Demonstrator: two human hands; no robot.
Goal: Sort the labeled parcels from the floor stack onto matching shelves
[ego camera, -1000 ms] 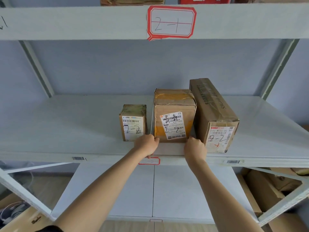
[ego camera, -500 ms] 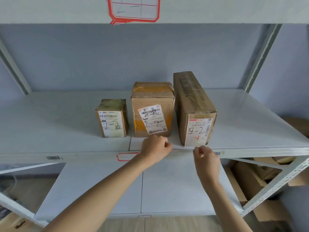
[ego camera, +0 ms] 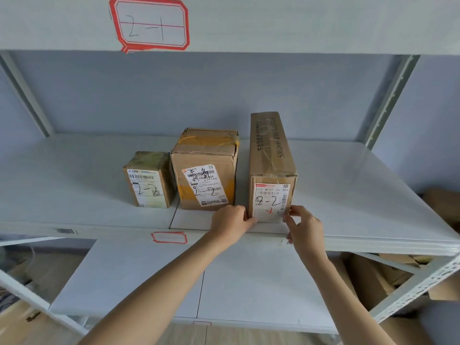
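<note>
Cardboard parcels: three brown boxes stand in a row on the middle shelf (ego camera: 74, 190), each with a white shipping label facing out and "2-2" handwritten on it.
Small parcel (ego camera: 149, 179): leftmost and lowest of the row, just beside the middle one.
Middle parcel (ego camera: 205, 169): squarish, with yellow tape across its top and a label stuck on at a tilt.
Tall parcel (ego camera: 271, 168): rightmost, long and narrow, running back toward the wall; its front end sits close to the shelf's front edge, a small gap apart from the middle parcel.
Left hand (ego camera: 230, 222): fingers curled against the lower left corner of the tall parcel's front end, gripping it.
Right hand (ego camera: 305, 226): thumb and fingertips pinch the lower right corner of the same parcel.
Upper shelf tag (ego camera: 149, 23): a red-bordered sticker reading "2-1" on the front rail of the shelf above.
Middle shelf tag (ego camera: 169, 237): a smaller red-bordered sticker on the front rail; I cannot read its writing.
Lower shelf (ego camera: 149, 275): a white board beneath both forearms.
Far right, below: more brown cartons (ego camera: 373, 277) behind the rack's slanted brace.
</note>
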